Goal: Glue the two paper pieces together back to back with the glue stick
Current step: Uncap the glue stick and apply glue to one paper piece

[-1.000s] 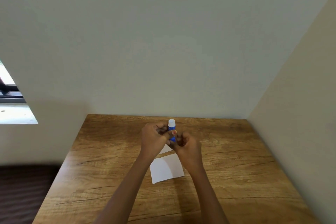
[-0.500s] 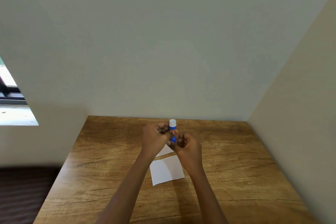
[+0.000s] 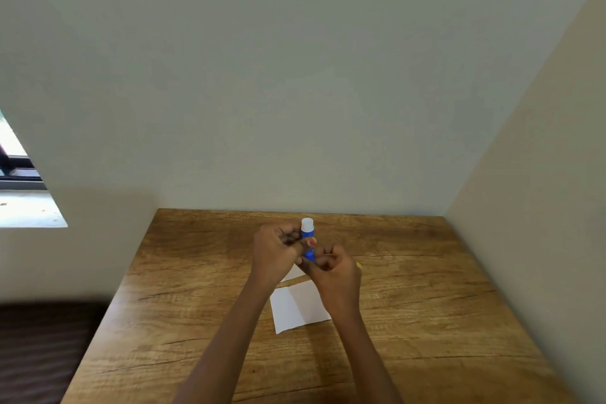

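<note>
Basically, left hand (image 3: 274, 251) and right hand (image 3: 332, 270) both gripped the upright glue stick (image 3: 308, 234) at centre frame, over the paper pieces (image 3: 295, 308); best bet was twisting its base slowly, barrel steady.

Wooden table (image 3: 426, 305) in a pale-walled corner (image 3: 295, 92), bright window (image 3: 19, 187) left

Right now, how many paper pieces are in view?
2. One white piece lies flat on the table between the wrists; the second piece peeks out just beyond it, mostly hidden beneath the left hand and right hand holding the glue stick.
</note>
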